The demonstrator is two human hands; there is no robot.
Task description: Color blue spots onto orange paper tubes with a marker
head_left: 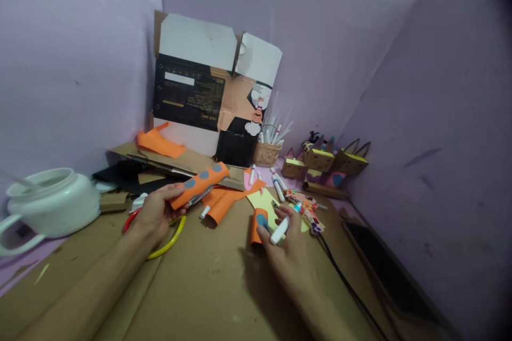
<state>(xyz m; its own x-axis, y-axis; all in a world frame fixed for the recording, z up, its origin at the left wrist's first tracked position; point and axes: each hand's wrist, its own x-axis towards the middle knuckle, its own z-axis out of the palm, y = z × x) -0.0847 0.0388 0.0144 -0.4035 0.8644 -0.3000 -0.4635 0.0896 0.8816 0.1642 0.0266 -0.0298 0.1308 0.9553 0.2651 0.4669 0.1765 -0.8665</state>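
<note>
An orange paper roll with grey-blue spots [204, 180] is raised and tilted in my left hand [157, 210], the fingers closed round its lower end. Between the thumb and fingers of my right hand [292, 250] is a white marker [280, 230] with a blue end. My right thumb reaches the side of a shorter orange roll with a blue spot [259, 224]; whether it touches is unclear. Under my left wrist show a curved yellow handle-like piece [170, 245] and a red one [130, 221]. Another orange roll [220, 210] lies between the hands.
A white pot [52, 208] stands at the left. Behind are an unfolded box [192, 93], a basket of sticks [268, 154] and cardboard animal figures [320, 160]. Several markers [277, 184] lie near yellow paper [258, 200]. A black cable [348, 282] runs along the right.
</note>
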